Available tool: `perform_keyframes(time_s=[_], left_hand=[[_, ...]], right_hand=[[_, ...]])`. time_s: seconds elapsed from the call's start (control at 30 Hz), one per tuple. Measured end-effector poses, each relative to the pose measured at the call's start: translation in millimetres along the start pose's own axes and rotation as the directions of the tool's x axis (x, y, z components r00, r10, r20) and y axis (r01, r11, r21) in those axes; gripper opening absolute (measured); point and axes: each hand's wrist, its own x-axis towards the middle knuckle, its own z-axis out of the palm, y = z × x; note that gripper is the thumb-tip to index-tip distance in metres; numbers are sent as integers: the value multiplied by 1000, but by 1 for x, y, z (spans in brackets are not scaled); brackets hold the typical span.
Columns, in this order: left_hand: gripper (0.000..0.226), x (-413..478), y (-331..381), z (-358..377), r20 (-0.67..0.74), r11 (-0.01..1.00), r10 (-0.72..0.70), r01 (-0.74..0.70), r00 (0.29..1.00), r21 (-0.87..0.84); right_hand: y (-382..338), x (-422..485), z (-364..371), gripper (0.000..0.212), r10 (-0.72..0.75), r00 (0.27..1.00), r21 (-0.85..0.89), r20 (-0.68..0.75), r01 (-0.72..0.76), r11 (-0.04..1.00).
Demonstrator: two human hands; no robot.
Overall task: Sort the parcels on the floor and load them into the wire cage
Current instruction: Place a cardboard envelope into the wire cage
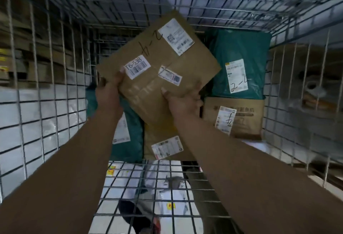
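I hold a flat brown cardboard parcel [157,66] with white labels, tilted, inside the wire cage [55,85]. My left hand [109,92] grips its near left edge, thumb on top beside a barcode label. My right hand [183,102] grips its near right corner, thumb on the top face. Below it lie a green bag parcel [239,63] at the right rear, a brown box [243,120] in front of that, another green bag [128,141] at the left and a tan parcel [159,141] in the middle.
Wire mesh walls enclose the left, rear and right sides. The cage's near wall [148,187] crosses below my forearms, with white parcels [130,176] seen through it on the floor. Stacked cartons show behind the left mesh.
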Motion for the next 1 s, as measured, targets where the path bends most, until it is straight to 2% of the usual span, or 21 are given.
perform_keyframes(time_s=[0.03, 0.13, 0.23, 0.27, 0.3, 0.37, 0.4, 0.43, 0.5, 0.53, 0.57, 0.67, 0.8, 1.0], left_hand=[[80, -2, -9, -1, 23, 999, 8, -9, 1000, 48], [110, -18, -34, -7, 76, 975, -32, 14, 997, 220], [108, -25, -43, -10, 83, 976, -80, 62, 993, 209], [104, -24, -41, -11, 86, 976, -69, 49, 994, 214], [99, -22, -38, -12, 96, 975, -52, 30, 994, 219], [93, -17, -28, -17, 133, 972, -17, -15, 991, 234], [90, -12, -23, -20, 159, 968, 1, -41, 987, 248], [89, -7, -18, -22, 184, 961, 19, -69, 983, 266], [89, 3, -4, -22, 230, 942, 65, -136, 971, 307], [91, 8, 4, -20, 260, 926, 91, -177, 961, 332], [92, 14, 12, -16, 290, 906, 111, -217, 951, 363], [92, 34, 34, 0, 374, 826, 163, -333, 913, 454], [86, 61, 49, 26, 447, 718, 230, -461, 864, 521], [79, 85, 33, 29, 431, 613, 182, -445, 884, 653]], right_hand=[[2, 0, 6, 137, 9, 1000, 41, -1, -9, 999], [5, -2, 17, 141, 33, 999, 94, 17, -34, 995], [2, 3, 18, 130, 47, 998, 37, 49, -48, 998], [-2, 8, 13, 127, 28, 1000, -16, 4, -28, 999], [-9, 15, 4, 127, -32, 994, -91, -101, 23, 996], [-28, 38, -24, 124, -236, 903, -273, -360, 140, 952], [-39, 53, -41, 120, -308, 864, -336, -397, 175, 925], [-48, 69, -58, 116, -347, 882, -362, -319, 224, 905], [-57, 90, -86, 105, -317, 946, -252, 63, 322, 912], [-56, 94, -94, 96, -293, 937, -187, 190, 327, 926], [-53, 96, -99, 87, -302, 929, -161, 216, 339, 927], [-38, 95, -96, 71, -390, 915, -139, 104, 402, 905], [-31, 103, -92, 74, -429, 903, -143, -30, 421, 896], [-17, 118, -76, 78, -470, 881, -223, -51, 449, 865]])
